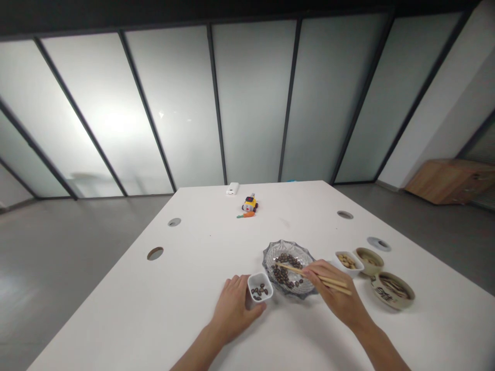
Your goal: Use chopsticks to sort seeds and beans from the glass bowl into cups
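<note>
The left hand [235,309] curls half-open around a small white cup [257,279] holding dark beans. The right hand [335,294] is closed on chopsticks [292,268], tips over more beans [279,275] in the glass bowl [299,295], just right of the cup. Farther right stand a nut dish [356,269] and two tan bowls [402,303]; well beyond, a toy car [250,203] and carrot [248,214].
</note>
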The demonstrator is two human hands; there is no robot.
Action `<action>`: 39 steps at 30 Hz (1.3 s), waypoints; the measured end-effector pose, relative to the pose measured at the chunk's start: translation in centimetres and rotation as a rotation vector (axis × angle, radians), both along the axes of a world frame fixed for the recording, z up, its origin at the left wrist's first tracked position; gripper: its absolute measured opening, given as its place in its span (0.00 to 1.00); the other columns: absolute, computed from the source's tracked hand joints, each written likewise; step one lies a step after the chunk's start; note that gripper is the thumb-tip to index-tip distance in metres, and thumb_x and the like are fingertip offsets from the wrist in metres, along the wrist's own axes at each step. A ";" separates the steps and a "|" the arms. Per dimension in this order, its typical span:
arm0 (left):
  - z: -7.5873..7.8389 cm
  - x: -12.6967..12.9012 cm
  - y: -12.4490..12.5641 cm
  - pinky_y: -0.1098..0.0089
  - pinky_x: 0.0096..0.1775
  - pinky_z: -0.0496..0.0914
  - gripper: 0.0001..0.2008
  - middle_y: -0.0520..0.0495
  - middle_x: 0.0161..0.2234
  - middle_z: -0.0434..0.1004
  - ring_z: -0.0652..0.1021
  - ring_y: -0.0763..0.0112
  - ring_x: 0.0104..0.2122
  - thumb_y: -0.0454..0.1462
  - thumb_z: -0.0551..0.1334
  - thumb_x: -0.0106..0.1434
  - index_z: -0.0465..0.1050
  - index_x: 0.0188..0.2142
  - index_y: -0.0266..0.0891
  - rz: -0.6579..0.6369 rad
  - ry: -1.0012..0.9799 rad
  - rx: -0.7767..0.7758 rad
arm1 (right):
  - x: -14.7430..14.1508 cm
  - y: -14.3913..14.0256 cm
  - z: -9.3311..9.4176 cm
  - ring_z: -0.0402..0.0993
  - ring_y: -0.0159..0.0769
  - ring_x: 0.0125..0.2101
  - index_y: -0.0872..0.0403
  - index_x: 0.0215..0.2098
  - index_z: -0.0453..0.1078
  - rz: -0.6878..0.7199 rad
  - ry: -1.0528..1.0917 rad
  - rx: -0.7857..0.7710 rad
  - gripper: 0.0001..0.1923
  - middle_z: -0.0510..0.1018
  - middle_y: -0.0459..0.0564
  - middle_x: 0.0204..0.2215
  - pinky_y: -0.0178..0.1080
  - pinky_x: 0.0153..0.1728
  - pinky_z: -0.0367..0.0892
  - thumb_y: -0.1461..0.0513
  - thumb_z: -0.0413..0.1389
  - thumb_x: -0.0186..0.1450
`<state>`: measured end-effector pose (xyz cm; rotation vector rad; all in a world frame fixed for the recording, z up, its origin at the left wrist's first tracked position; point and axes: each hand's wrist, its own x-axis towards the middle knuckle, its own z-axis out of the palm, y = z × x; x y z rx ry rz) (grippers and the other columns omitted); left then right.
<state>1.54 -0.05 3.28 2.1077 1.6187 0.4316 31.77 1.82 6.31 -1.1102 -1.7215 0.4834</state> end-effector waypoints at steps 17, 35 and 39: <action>0.0 0.0 0.0 0.58 0.57 0.67 0.15 0.44 0.51 0.83 0.79 0.51 0.52 0.45 0.72 0.69 0.75 0.51 0.44 -0.003 -0.003 0.008 | 0.6 0.3 0.1 0.84 0.42 0.33 0.49 0.36 0.84 -0.032 -0.030 -0.008 0.25 0.86 0.52 0.33 0.40 0.35 0.79 0.41 0.60 0.78; -0.4 -0.1 0.0 0.57 0.58 0.67 0.15 0.44 0.51 0.83 0.79 0.51 0.52 0.45 0.72 0.69 0.74 0.50 0.44 -0.001 0.007 0.014 | 0.5 0.2 0.5 0.85 0.40 0.33 0.48 0.37 0.86 -0.028 -0.013 0.062 0.21 0.87 0.51 0.34 0.39 0.37 0.79 0.45 0.60 0.80; -0.2 0.0 0.0 0.57 0.58 0.67 0.14 0.45 0.50 0.83 0.79 0.52 0.52 0.45 0.72 0.69 0.74 0.49 0.44 0.007 0.018 0.010 | 0.4 0.1 0.6 0.85 0.41 0.33 0.48 0.36 0.86 -0.060 -0.012 0.084 0.23 0.87 0.51 0.33 0.39 0.37 0.78 0.44 0.60 0.80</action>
